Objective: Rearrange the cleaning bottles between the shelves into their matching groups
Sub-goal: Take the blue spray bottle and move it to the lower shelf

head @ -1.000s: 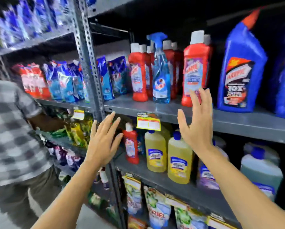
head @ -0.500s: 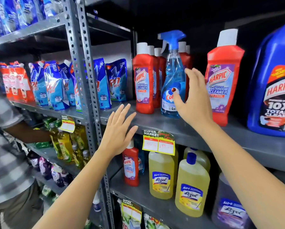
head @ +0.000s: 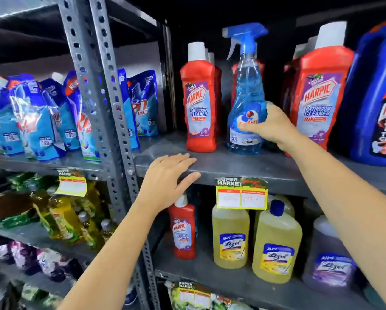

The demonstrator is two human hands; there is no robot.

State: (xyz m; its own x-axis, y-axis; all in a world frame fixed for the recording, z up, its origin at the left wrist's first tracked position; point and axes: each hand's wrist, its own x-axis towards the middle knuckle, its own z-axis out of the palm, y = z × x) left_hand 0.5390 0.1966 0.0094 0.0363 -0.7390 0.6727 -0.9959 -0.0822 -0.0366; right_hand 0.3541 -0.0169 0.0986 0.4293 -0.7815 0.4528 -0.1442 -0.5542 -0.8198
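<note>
A clear blue spray bottle point(head: 245, 90) with a blue trigger stands on the upper grey shelf point(head: 221, 164) among red Harpic bathroom cleaner bottles point(head: 199, 104) point(head: 319, 97). My right hand point(head: 270, 126) is wrapped around the spray bottle's lower body. My left hand point(head: 167, 180) lies flat on the front edge of that shelf, fingers apart and holding nothing. On the shelf below, a lone small red Harpic bottle point(head: 184, 231) stands left of yellow Lizol bottles point(head: 231, 238) point(head: 277, 249) and a purple Lizol bottle point(head: 331, 262).
A large blue Harpic jug point(head: 375, 101) fills the upper shelf's right end. A perforated steel post point(head: 111, 108) divides the bays; blue detergent pouches point(head: 37, 117) and yellow oil bottles point(head: 62, 215) sit to the left. A price tag point(head: 242, 193) hangs from the shelf edge. Another person's arm point(head: 6, 205) reaches in at the left.
My right hand went from open beside the spray bottle to gripping its lower body. My left hand moved up and settled on the shelf edge. The view came closer to the shelves.
</note>
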